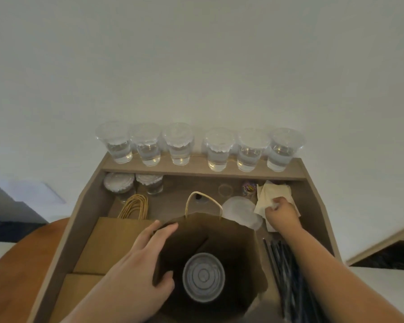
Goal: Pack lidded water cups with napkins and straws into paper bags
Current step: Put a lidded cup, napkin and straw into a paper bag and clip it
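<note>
The open paper bag (233, 241) stood on the desk (173, 194) under the camera, one lidded cup (203, 277) upright in its bottom. The left grip (145, 259) lay spread over the bag's left rim, fingers fairly straight, thumb hooked inside. Further back on the right, the right grip (281, 214) was curled on the napkins (274, 191), pinching the top one, with dark straws (287, 276) lying beside the bag.
</note>
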Motion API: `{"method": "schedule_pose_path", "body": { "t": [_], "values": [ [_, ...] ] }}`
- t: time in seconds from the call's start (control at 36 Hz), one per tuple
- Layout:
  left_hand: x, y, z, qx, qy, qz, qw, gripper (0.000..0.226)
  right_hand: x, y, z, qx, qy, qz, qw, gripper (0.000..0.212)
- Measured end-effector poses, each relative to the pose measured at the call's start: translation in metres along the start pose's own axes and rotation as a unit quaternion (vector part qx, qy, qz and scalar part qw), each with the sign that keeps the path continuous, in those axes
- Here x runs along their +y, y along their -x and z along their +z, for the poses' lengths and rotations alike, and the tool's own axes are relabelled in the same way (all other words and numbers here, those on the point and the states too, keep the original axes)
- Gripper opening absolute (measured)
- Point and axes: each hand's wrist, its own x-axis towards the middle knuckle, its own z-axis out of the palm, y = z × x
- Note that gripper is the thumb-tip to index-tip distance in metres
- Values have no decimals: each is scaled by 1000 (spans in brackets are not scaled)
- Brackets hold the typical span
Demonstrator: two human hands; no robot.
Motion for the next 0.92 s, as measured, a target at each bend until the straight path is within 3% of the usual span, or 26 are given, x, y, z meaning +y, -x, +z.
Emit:
{"method": "schedule_pose_path", "body": {
  "t": [0.19,0.28,0.42,0.92],
  "values": [
    [5,2,2,21,19,-3,1000,83,-2,-25,11,23,75,46,996,51],
    [9,3,1,27,17,-17,999,82,-3,-33,13,28,66,62,996,53],
    [12,4,2,37,15,-26,999,83,0,-43,12,13,36,74,997,36],
    [6,2,3,16,5,-7,1000,81,13,-44,16,35,21,71,997,41]
  ]
}}
